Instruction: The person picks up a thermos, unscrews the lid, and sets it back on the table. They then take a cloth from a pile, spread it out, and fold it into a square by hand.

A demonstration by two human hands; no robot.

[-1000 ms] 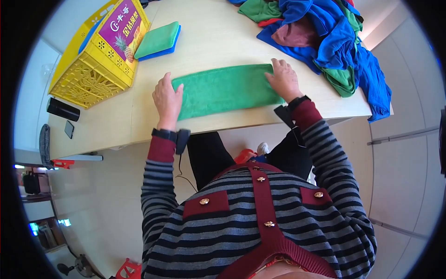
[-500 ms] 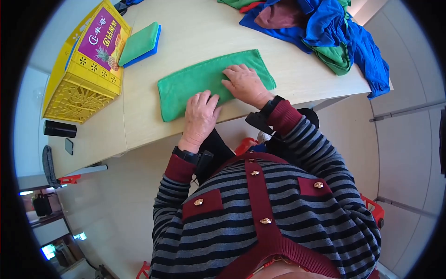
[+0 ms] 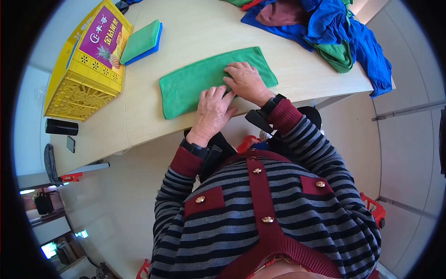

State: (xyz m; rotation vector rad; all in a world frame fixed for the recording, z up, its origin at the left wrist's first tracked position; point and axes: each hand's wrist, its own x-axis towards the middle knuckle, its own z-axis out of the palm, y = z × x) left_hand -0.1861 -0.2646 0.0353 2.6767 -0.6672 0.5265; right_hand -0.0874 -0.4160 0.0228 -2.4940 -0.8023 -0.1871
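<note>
A green cloth (image 3: 190, 88), folded into a long strip, lies slantwise near the front edge of the table. My left hand (image 3: 213, 112) rests on its lower edge, palm down, fingers stretched out over the fabric. Just to the right, my right hand (image 3: 247, 83) lies on the cloth with its fingers extended and slightly bent. The two hands almost meet at the middle of the lower edge. Both are open, and what is under the palms is hidden.
A yellow plastic crate (image 3: 86, 88) stands at the left of the table (image 3: 144, 111). Beside it lies a stack of folded green and blue cloths (image 3: 141, 43). A heap of loose blue cloths (image 3: 327, 28), with green and red ones, hangs over the right edge. A black cylinder (image 3: 62, 126) sits left.
My left hand has slid right along the cloth's lower edge, closer to my right hand. My right hand has hardly moved, and the cloth keeps its folded shape.
</note>
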